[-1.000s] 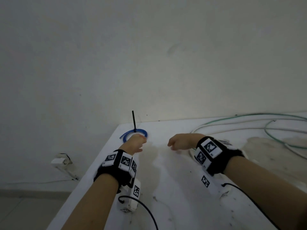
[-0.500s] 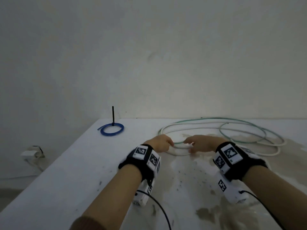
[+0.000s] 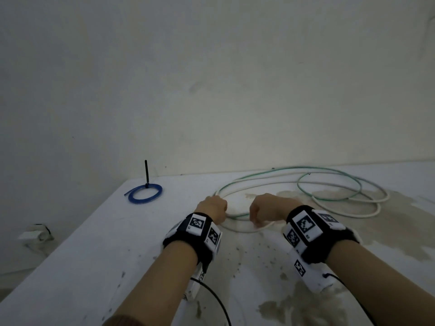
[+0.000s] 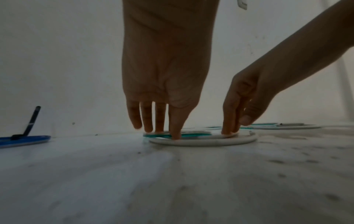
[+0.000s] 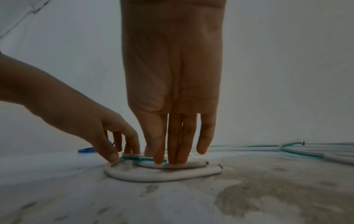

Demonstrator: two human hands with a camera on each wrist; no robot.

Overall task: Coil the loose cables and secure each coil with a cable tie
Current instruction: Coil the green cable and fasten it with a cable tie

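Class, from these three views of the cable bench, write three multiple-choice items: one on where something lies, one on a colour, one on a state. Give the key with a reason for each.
1. Where does the blue coil lie on the table?
A. near the far left corner
B. under the right hand
C. at the near edge

2. What colour is the thin cable running beside the white cable?
A. red
B. green
C. yellow

3. In what state is the white cable?
A. tightly coiled and tied
B. hanging off the table
C. lying in loose loops, untied

Key:
1 A: the head view shows it by the wall, left of the left hand, with a black tie standing up from it.
2 B: the green cable loops along the white one.
3 C: wide loops sprawl past the right hand, whose fingers touch it; no tie is on it.
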